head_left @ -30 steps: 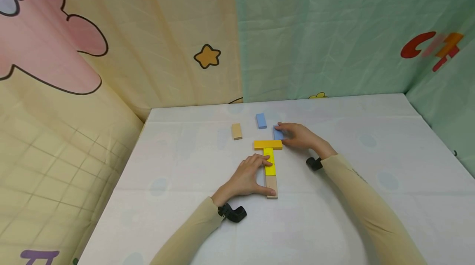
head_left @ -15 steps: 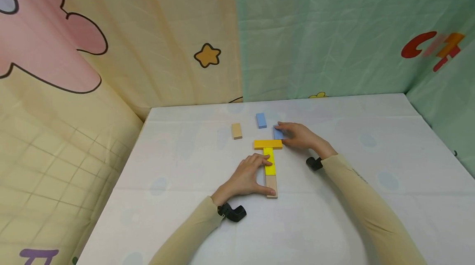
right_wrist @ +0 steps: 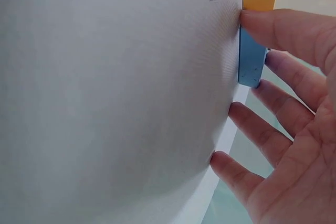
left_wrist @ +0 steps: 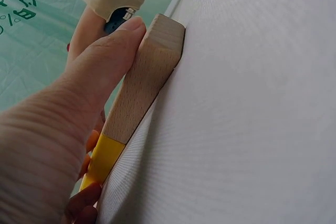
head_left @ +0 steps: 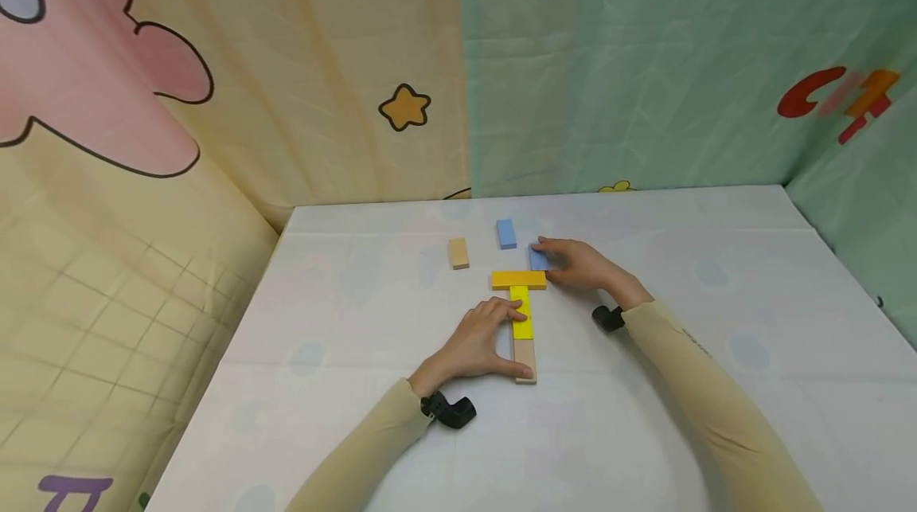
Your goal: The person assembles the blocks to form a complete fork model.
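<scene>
Wooden blocks lie flat in a T shape on the white table. An orange block forms the crossbar. Below it runs a yellow block, then a plain wood block. My left hand rests along this stem, thumb on the plain wood block near its lower end and fingertips on the yellow one. At the crossbar's right end my right hand pinches a blue block between thumb and fingers. That block sits right against the orange one, partly covered by the fingers in the head view.
Another blue block and a tan block lie farther back on the table. Printed curtains hang along the table's back edge and both sides. Each wrist wears a black camera mount.
</scene>
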The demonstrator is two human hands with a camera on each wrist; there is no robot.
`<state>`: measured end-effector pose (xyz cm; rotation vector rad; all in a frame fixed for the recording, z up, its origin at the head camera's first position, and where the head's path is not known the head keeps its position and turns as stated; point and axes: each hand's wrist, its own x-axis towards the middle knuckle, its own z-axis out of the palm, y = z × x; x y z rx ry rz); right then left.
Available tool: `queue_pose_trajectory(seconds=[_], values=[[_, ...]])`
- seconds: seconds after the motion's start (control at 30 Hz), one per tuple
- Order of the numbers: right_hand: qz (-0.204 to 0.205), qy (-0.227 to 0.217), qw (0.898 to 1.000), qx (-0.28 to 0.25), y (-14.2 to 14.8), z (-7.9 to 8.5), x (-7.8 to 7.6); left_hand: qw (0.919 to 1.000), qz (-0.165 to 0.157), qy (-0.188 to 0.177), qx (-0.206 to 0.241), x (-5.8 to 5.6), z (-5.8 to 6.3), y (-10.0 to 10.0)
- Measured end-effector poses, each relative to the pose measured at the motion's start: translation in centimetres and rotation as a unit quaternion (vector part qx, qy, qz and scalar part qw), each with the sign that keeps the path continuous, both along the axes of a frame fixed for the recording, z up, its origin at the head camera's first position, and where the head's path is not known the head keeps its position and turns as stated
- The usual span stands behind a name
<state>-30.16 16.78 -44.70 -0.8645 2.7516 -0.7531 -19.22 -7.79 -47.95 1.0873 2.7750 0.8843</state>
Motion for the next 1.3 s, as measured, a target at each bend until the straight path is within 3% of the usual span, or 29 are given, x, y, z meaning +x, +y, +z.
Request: queue_pose_trajectory(seconds=[0.23, 0.67, 0.97, 1.1, 1.3], values=[[-0.002, -0.025, 0.999, -0.027, 0.4, -0.2, 0.1, 1.0, -0.001, 0.003, 0.0, 0.1, 0.1, 0.0], [-0.003, -0.021, 0.999, -0.047, 0.6, -0.4, 0.6, 1.0, 0.003, 0.003, -0.005, 0.2, 0.0, -0.1], [-0.045, -0.043, 0.99, -0.124, 0.1, 0.3, 0.3, 1.0, 0.002, 0.005, -0.005, 0.0, 0.1, 0.0], [-0.043, -0.03, 0.993, -0.103, -1.2, 0.8, -0.6, 0.9999, 0.002, 0.01, -0.001, 0.0, 0.0, -0.1], [-0.002, -0.024, 0.999, -0.027, -3.3, 1.7, -1.6, 1.0, -0.001, 0.007, 0.002, 0.1, 0.0, 0.0]])
